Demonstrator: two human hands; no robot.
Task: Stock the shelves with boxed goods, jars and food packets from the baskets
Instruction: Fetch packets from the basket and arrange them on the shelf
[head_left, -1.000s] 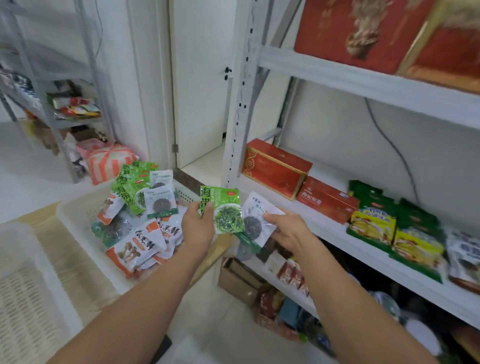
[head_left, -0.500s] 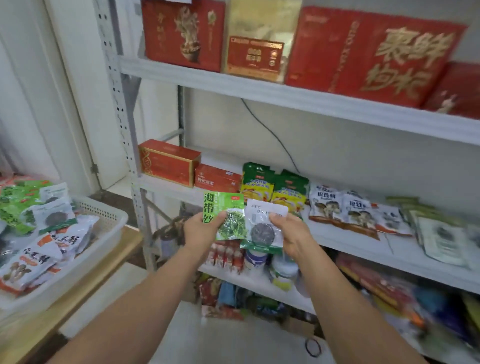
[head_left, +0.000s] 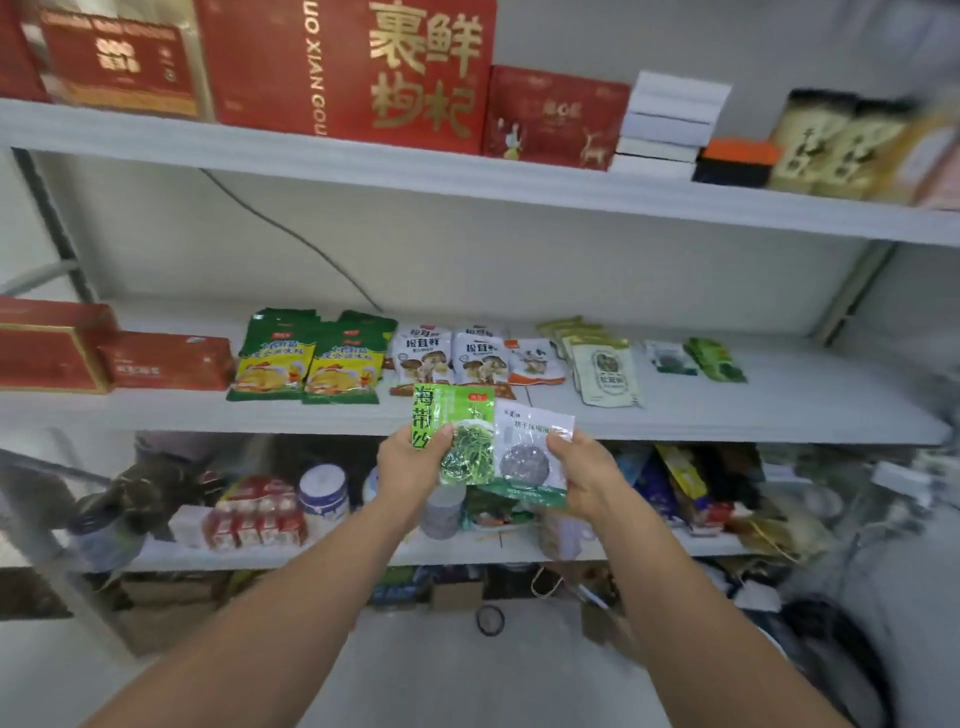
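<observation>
My left hand (head_left: 410, 462) grips a green seaweed packet (head_left: 460, 431) by its left edge. My right hand (head_left: 582, 473) holds a clear packet with a dark round disc and a green bottom band (head_left: 527, 457) by its right edge. Both packets are held side by side, slightly overlapping, just in front of the edge of the middle shelf (head_left: 779, 415). On that shelf lie green-yellow packets (head_left: 306, 364), white mushroom packets (head_left: 452, 353), pale olive pouches (head_left: 602, 369) and, further right, one small clear packet (head_left: 670, 358) beside a small green packet (head_left: 717, 358).
Red boxes (head_left: 104, 353) fill the left of the middle shelf. The top shelf (head_left: 467, 176) holds large red gift boxes and white boxes. The lower shelf (head_left: 363, 556) carries jars, small red cartons and mixed packets. Bare shelf surface lies right of the small green packet.
The view has swung right, away from the basket, to face the shelves squarely. Both hands keep their packets and now hold them before the middle shelf.
</observation>
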